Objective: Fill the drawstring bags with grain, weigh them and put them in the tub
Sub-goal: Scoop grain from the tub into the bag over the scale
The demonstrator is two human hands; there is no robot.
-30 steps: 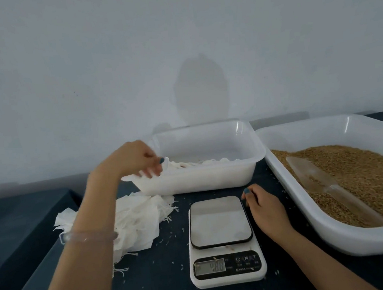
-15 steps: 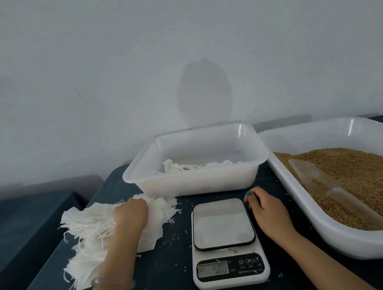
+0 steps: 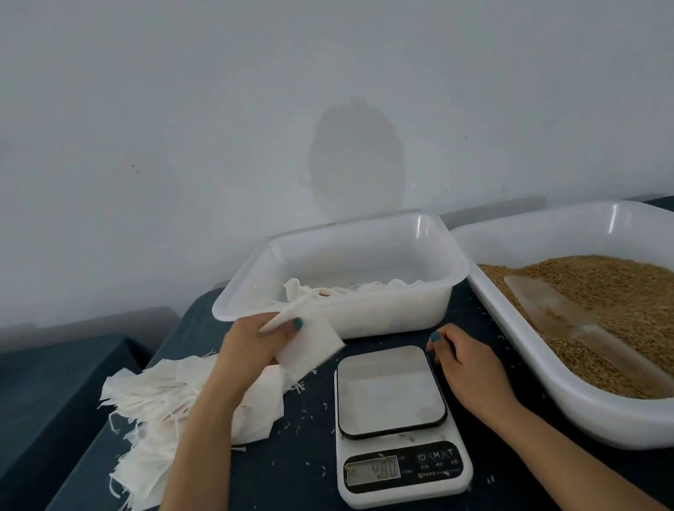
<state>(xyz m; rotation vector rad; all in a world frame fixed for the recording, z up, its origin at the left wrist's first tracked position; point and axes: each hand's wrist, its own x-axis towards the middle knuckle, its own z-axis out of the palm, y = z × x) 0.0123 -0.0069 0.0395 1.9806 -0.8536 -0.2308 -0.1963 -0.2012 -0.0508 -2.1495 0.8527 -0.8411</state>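
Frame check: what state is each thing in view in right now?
Left hand: pinches one empty bag.
Right hand: idle, holds nothing.
Scale: display on, platform bare.
Bag pile: flat, unfilled.
Tub: holds a few bags.
Grain tray: holds grain, scoop lying in it.

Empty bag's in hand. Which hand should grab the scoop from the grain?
Right. The right hand is free beside the scale, nearest the grain tray where the scoop lies. The left hand pinches the empty drawstring bag, across the scale.
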